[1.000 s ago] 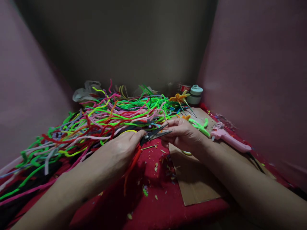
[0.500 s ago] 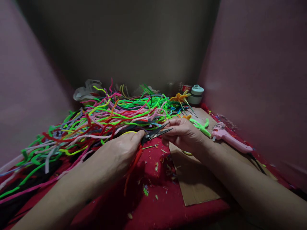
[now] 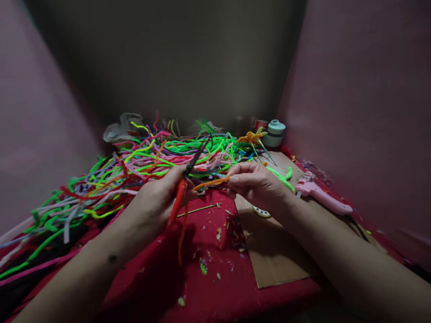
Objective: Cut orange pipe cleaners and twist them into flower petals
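In my left hand (image 3: 160, 197) is a pair of scissors (image 3: 177, 202) with red handles, its dark blades pointing up and away. The same hand also grips an orange pipe cleaner (image 3: 213, 182), and a loose orange length hangs below the fingers. My right hand (image 3: 257, 183) pinches the other end of that pipe cleaner between thumb and fingertips, so a short stretch spans the two hands. Under it, on the red cloth, lies a thin yellowish stick (image 3: 200, 210). A pale piece with dark dots (image 3: 261, 211) shows beneath my right wrist.
A large tangle of coloured pipe cleaners (image 3: 175, 154) covers the left and back. Cardboard (image 3: 272, 255) lies at right, a pink glue gun (image 3: 323, 196) near its edge. Behind are an orange flower (image 3: 252, 137) on stems and a pale jar (image 3: 275, 129). Fuzzy scraps (image 3: 203, 267) dot the cloth.
The scissors have swung from pointing at my right hand to pointing upward, and my left hand has turned and moved left. The orange pipe cleaner now shows stretched between both hands.
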Available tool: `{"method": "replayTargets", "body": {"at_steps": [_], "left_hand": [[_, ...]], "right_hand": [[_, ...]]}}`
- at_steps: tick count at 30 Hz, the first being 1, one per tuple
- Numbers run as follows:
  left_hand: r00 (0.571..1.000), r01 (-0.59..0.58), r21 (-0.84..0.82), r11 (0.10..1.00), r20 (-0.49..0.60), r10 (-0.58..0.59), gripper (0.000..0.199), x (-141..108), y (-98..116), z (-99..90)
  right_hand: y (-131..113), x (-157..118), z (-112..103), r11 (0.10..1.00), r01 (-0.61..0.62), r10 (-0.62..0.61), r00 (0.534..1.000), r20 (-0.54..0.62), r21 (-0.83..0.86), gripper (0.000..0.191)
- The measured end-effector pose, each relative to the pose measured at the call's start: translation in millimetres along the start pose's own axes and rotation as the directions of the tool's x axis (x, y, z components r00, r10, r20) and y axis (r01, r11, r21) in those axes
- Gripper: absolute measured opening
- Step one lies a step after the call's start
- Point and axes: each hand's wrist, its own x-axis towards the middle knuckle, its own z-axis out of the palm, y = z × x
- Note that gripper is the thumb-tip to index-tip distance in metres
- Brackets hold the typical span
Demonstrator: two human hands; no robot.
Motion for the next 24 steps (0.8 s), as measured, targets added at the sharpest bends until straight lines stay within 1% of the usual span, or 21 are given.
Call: {"method": "replayTargets", "body": {"at_steps": [2,3,5,7,9,11,14,16,19,24], "left_hand": [[0.995,0.101,-0.144,0.984,0.038,-0.097,0.022,2.0,6.2,0.4],[0.987,0.155,-0.219,0.963,0.068,-0.143,0.023,2.2,9.3,1.7],[0.971,0.237,-0.319,0.917,0.109,-0.213,0.030,1.7,14.3,6.3],[0.959,0.282,-0.398,0.873,0.097,-0.266,0.036,0.7,17.3,11.9],[0.953,0.286,-0.474,0.833,0.052,-0.298,0.040,0.0,18.2,16.8],[0.952,0.270,-0.527,0.806,0.019,-0.306,0.044,-0.2,18.1,19.8],[0.962,0.229,-0.542,0.808,0.001,-0.272,0.044,-0.5,18.1,21.4],[0.972,0.202,-0.533,0.821,0.006,-0.236,0.040,-1.2,18.6,21.6],[0.975,0.194,-0.529,0.826,0.008,-0.224,0.041,-2.4,19.9,21.8],[0.976,0.201,-0.534,0.821,0.038,-0.214,0.043,-1.5,24.2,22.0]], "right_hand": [[2.0,-0.6,0.2,1.000,0.002,-0.001,0.999,0.049,-0.018,0.007],[3.3,-1.0,0.8,1.000,0.002,0.000,0.997,0.071,-0.028,0.007],[5.5,-2.1,2.3,0.999,0.008,-0.003,0.995,0.102,-0.045,0.007],[6.5,-3.0,3.6,0.997,0.026,-0.017,0.993,0.118,-0.075,0.006],[6.2,-3.7,4.2,0.989,0.039,-0.020,0.991,0.129,-0.143,0.006],[5.6,-4.6,4.3,0.974,0.026,0.005,0.991,0.137,-0.224,0.007],[6.0,-6.6,4.1,0.952,0.021,0.030,0.986,0.162,-0.307,0.010],[7.3,-8.0,3.9,0.941,0.050,0.014,0.983,0.185,-0.336,0.012],[8.9,-9.2,3.5,0.950,0.078,-0.014,0.978,0.210,-0.301,0.013],[10.0,-8.4,4.3,0.982,0.078,-0.038,0.974,0.225,-0.174,0.019]]}}
